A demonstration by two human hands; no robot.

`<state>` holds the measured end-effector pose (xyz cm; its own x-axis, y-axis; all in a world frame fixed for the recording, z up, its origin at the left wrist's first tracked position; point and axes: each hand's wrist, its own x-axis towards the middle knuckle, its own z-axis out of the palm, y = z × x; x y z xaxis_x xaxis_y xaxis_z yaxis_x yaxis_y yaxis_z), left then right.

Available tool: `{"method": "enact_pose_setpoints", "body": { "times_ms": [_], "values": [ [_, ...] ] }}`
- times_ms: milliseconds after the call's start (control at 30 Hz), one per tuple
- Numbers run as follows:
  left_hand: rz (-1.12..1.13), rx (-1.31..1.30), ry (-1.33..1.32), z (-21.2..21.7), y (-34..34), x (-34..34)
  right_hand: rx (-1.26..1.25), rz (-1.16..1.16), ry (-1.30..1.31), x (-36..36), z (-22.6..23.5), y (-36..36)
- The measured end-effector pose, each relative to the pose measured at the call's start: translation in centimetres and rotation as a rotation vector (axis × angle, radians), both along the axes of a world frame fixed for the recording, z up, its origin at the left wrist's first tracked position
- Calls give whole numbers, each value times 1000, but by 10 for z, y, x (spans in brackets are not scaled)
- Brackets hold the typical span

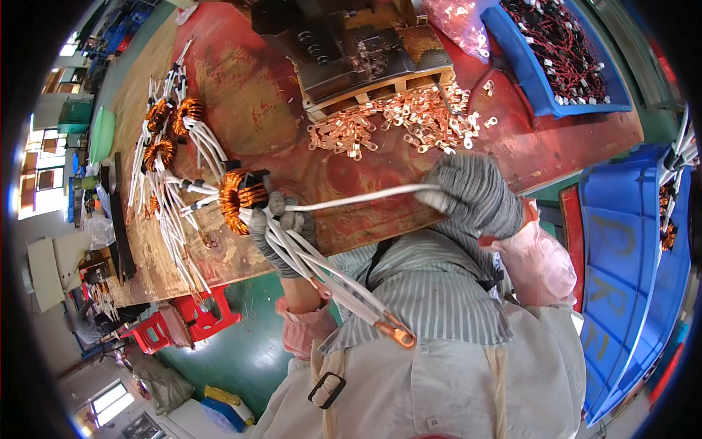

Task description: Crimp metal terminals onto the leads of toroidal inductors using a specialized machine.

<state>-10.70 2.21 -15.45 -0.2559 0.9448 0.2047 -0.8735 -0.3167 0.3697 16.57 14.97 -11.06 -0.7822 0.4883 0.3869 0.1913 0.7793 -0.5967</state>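
My left hand (284, 225), in a grey striped glove, is closed round white wires (296, 252) beside a copper-wound toroidal coil (238, 199). Several of these wires hang below it toward my apron, at least one ending in a copper lug (398, 334). One white wire (358, 196) runs nearly straight from the coil to the right. My right hand (475, 194), also gloved, is wrapped round that wire's far end, and its tip is hidden in the fingers. More coils (159, 154) with white leads lie on the table to the left.
A heap of copper lugs (402, 121) lies before a dark metal machine (365, 58) on the red, worn table (248, 95). A blue tray (563, 110) of dark and red wires stands at the far right. Blue crates (614, 256) are at my right, a red stool (208, 318) lower left.
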Motion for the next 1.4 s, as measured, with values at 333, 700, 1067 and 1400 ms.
{"method": "enact_pose_setpoints", "body": {
  "times_ms": [333,700,1067,1400],
  "values": [
    [-307,104,191,6,24,-66,239,-113,147,-18,22,27],
    [242,-184,580,64,68,-35,-146,-302,138,-13,24,57],
    [305,19,331,40,74,-81,235,-294,-390,-49,-9,68],
    [230,58,246,37,73,-90,171,-230,-208,-65,-18,70]
  ]
}}
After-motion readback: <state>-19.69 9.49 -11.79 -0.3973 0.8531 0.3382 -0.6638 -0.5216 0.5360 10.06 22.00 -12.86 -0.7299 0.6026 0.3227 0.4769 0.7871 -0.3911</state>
